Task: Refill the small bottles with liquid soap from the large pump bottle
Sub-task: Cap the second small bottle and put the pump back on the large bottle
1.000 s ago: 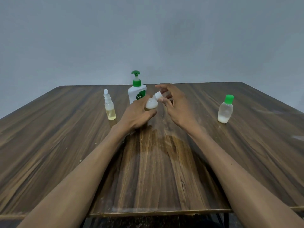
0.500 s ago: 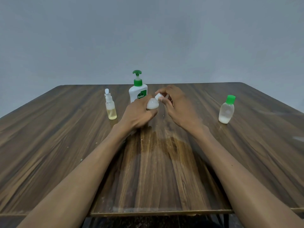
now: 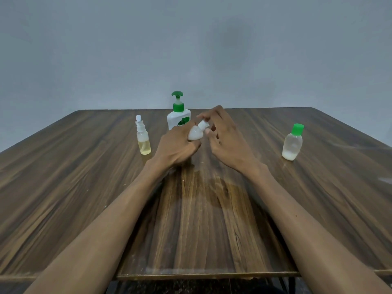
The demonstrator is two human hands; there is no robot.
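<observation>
Early stage, by appearance: no soap is being pumped, and the large pump bottle [image 3: 178, 120] stands untouched at the back of the surface [image 3: 63, 187]. The left hand [image 3: 176, 148] grips a small white bottle [image 3: 195, 133], tilted, above the surface; the right hand [image 3: 224, 137] pinches its white cap [image 3: 203, 124], probably unscrewing it. The spray bottle [image 3: 143, 137] and green-capped bottle [image 3: 292, 143] stand capped, each part full.

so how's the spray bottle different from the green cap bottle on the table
The spray bottle is slim with a white nozzle top; the green cap bottle is squat with a green cap. The spray bottle holds yellowish liquid in its lower part; the green cap bottle holds a low layer of white liquid. The spray bottle stands left of the hands, the other far right. Both stand upright, untouched, mostly empty.
</observation>
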